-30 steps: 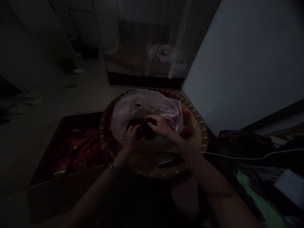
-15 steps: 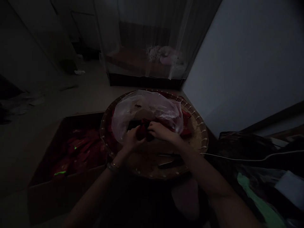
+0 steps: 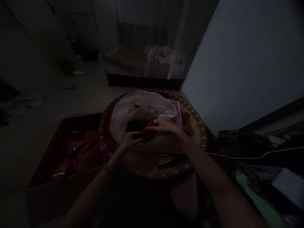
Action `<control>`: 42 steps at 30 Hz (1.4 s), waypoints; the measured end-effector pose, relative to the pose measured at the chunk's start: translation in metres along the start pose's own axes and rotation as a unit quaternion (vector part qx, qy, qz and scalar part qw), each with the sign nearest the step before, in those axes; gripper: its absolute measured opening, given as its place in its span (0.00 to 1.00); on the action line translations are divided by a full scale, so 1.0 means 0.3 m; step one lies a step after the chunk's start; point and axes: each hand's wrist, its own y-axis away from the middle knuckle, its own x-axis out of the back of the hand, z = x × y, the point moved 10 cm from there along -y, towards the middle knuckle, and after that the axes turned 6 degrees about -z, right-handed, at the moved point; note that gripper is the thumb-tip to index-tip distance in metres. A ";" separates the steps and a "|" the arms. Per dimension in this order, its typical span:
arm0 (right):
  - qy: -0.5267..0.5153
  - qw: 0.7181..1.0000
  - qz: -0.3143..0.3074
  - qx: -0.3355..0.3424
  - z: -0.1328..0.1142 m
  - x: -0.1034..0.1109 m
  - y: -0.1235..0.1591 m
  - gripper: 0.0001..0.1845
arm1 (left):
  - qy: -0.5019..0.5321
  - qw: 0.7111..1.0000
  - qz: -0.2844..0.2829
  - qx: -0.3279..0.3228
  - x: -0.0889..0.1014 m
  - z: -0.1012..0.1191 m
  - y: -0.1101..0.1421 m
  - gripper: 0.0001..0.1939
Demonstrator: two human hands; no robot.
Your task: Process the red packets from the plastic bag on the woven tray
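Note:
The room is very dark. A round woven basket tray [image 3: 199, 133] lies on my lap. On it sits a clear plastic bag [image 3: 142, 106] over red pieces. My left hand [image 3: 129, 141] and my right hand [image 3: 166, 126] meet at the bag's near edge, fingers closed on a small dark red piece [image 3: 147, 129]. What exactly the piece is I cannot make out. A bangle circles my left wrist.
A cardboard box [image 3: 71, 120] with several red packets stands left of the tray. Dark scissors [image 3: 171, 160] lie on the tray's near part. A white cable [image 3: 249, 156] and green cloth [image 3: 256, 199] are at right. A netted bed [image 3: 147, 57] stands ahead, a pale wall right.
Both hands kept working the red piece at the bag's edge. The right hand lifted slightly and the piece now shows as a red strip between the hands.

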 end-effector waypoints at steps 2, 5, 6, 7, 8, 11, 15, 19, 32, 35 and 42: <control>-0.049 0.998 -0.024 0.006 0.014 -0.024 -0.006 0.21 | 0.003 1.000 -0.015 -0.016 -0.012 0.022 0.005 0.20; -0.095 0.994 -0.021 0.054 -0.003 -0.038 -0.011 0.19 | 0.019 0.999 -0.034 -0.022 -0.030 0.040 0.008 0.24; -0.103 0.992 -0.017 0.069 -0.015 -0.040 -0.011 0.19 | 0.028 0.999 -0.042 -0.015 -0.038 0.037 0.007 0.25; -0.107 0.991 -0.012 0.079 -0.026 -0.042 -0.009 0.18 | 0.037 0.998 -0.050 -0.006 -0.044 0.031 0.005 0.24; -0.106 0.991 -0.007 0.085 -0.036 -0.041 -0.008 0.18 | 0.046 0.997 -0.054 0.004 -0.048 0.022 0.003 0.23; -0.081 0.993 0.006 0.088 -0.058 -0.028 -0.001 0.17 | 0.078 0.996 -0.040 0.030 -0.034 -0.009 -0.004 0.22; -0.070 0.996 -0.019 0.058 -0.036 -0.029 -0.004 0.16 | 0.113 0.992 -0.020 0.061 -0.016 -0.032 0.003 0.26; -0.080 0.994 -0.034 0.061 -0.026 -0.042 -0.010 0.13 | 0.108 0.991 -0.054 0.055 -0.047 -0.004 0.015 0.26; -0.087 0.994 -0.046 0.051 -0.018 -0.061 -0.031 0.17 | 0.053 0.997 -0.025 0.057 -0.030 -0.007 0.016 0.23; -0.114 0.993 -0.028 0.032 0.008 -0.030 -0.017 0.18 | 0.041 0.997 -0.011 0.066 -0.017 -0.013 0.016 0.21; -0.125 0.992 -0.007 0.012 0.014 -0.030 -0.019 0.15 | 0.013 0.998 -0.033 0.052 -0.035 -0.001 0.011 0.23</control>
